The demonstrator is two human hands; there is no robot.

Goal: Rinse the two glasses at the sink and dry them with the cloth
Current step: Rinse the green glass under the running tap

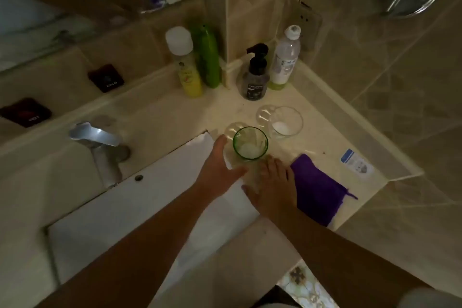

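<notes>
Green-tinted glass (pixel 250 144) and clear glass (pixel 285 121) are both smooth and see-through; the purple cloth (pixel 317 187) looks soft and matt; the tap (pixel 97 136) is shiny metal; the counter (pixel 200 110) is pale polished stone; the wall tiles (pixel 375 70) are glossy; the bottles (pixel 285 60) are plastic

Both forearms are bare from the wrist up to the frame edge; no sleeve covers them; the left hand (pixel 217 170) and the right hand (pixel 273 187) wear no glove, ring or watch; a pale grey piece of clothing shows at the bottom right corner.
</notes>
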